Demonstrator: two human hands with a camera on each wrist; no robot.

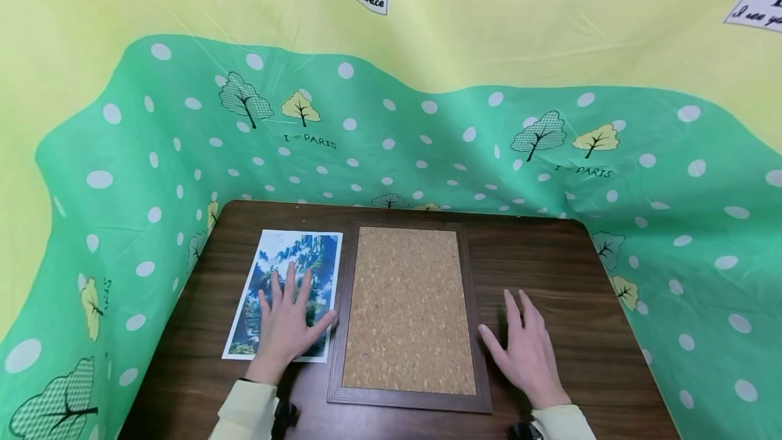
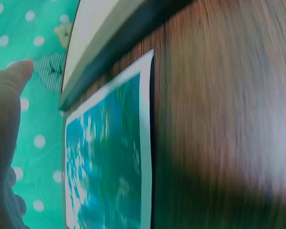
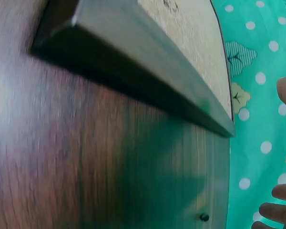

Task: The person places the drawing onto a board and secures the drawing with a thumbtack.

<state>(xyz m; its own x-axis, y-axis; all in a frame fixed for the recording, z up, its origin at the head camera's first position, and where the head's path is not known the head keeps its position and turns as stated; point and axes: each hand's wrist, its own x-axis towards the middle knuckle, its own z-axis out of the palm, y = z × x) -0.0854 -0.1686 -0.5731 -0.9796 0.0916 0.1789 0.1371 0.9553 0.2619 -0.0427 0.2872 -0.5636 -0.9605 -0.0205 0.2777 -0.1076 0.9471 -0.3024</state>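
Observation:
A printed landscape picture (image 1: 330,257) with a white border lies on the left of the table; the left wrist view shows its corner and edge (image 2: 147,143). Over it my left hand (image 1: 286,331) is spread, fingers straight, thumb toward the frame. Beside the picture lies a dark brown wooden frame (image 1: 409,398) with a cork panel (image 1: 409,311) inside. Just off the frame's right side, my right hand (image 1: 528,352) has its fingers extended and holds nothing. In the right wrist view its fingers (image 3: 279,210) show at the right edge, beyond the frame (image 3: 148,62).
The dark wood-grain table (image 1: 550,250) carries these things. A green and yellow curtain (image 1: 391,127) with white dots and trees hangs around its back and sides. A small dark round spot (image 3: 204,217) shows on the table in the right wrist view.

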